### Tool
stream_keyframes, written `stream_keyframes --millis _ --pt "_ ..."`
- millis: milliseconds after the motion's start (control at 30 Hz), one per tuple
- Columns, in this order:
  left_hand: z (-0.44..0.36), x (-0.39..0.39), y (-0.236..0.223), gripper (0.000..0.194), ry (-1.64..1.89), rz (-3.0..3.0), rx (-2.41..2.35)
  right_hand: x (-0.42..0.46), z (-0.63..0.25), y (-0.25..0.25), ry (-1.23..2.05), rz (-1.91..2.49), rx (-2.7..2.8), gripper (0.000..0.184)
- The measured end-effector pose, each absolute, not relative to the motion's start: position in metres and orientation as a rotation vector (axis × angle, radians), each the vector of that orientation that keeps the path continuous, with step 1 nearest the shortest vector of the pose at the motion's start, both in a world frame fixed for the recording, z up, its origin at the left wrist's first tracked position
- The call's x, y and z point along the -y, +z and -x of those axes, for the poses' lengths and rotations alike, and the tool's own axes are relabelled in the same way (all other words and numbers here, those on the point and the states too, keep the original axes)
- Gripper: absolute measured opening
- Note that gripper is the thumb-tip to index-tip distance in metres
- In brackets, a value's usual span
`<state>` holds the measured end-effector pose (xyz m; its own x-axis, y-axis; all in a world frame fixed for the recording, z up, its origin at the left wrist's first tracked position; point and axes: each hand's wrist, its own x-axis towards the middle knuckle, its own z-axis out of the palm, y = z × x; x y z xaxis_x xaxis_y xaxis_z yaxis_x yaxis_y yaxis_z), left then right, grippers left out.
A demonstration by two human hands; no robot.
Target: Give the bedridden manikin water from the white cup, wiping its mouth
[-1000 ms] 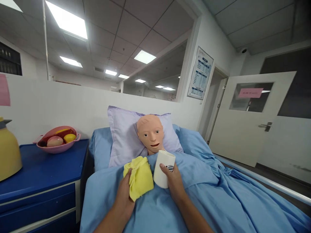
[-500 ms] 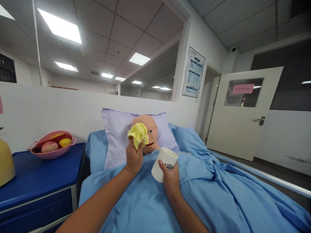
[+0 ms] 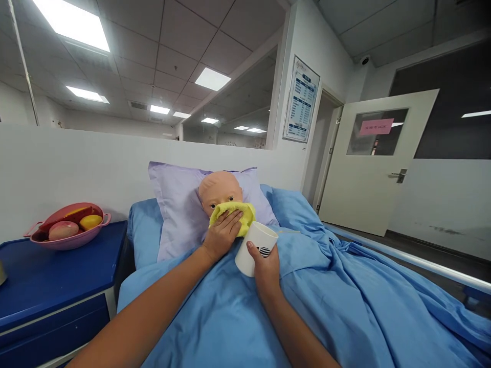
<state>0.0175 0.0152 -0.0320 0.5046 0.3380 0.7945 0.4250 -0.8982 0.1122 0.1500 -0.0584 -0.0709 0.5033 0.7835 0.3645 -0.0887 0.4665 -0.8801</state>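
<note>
A training manikin (image 3: 219,187) lies in the bed with its head on a lilac pillow (image 3: 174,204), covered by a blue sheet (image 3: 314,301). My left hand (image 3: 222,234) presses a yellow cloth (image 3: 235,213) over the manikin's mouth and chin, fingers laid flat on the cloth. My right hand (image 3: 264,267) is closed round a white cup (image 3: 254,247) with a dark striped mark, held tilted just below the manikin's chin, right beside the cloth.
A blue bedside cabinet (image 3: 53,281) stands at the left with a pink bowl of fruit (image 3: 67,226) on it. A metal bed rail (image 3: 414,263) runs along the right side. A white door (image 3: 374,163) stands ajar behind, with a wall chart (image 3: 301,100) beside it.
My left hand lifted the yellow cloth from the sheet up to the manikin's face and now presses it over the mouth. The cup stayed near the chin, and my view shifted right.
</note>
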Motion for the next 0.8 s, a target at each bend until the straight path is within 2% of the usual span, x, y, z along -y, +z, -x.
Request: stream_keyframes --millis 300,467,600,667,800 --pt "0.002 -0.004 -0.058 0.035 -1.464 2.767 0.695 0.062 -0.149 -0.067 0.682 0.91 0.89 0.062" --pt "0.01 0.004 -0.033 0.032 -1.362 2.725 0.558 0.057 -0.151 -0.07 0.67 0.893 0.896 0.061" --pt "-0.003 0.005 -0.005 0.031 -1.539 2.436 0.53 0.057 -0.151 -0.07 0.671 0.884 0.915 0.062" --pt "-0.011 0.001 -0.003 0.03 -1.561 2.407 0.507 0.057 -0.15 -0.07 0.666 0.892 0.919 0.061" --pt "-0.015 -0.008 -0.024 0.035 -1.362 2.675 0.503 0.057 -0.15 -0.071 0.667 0.9 0.892 0.061"
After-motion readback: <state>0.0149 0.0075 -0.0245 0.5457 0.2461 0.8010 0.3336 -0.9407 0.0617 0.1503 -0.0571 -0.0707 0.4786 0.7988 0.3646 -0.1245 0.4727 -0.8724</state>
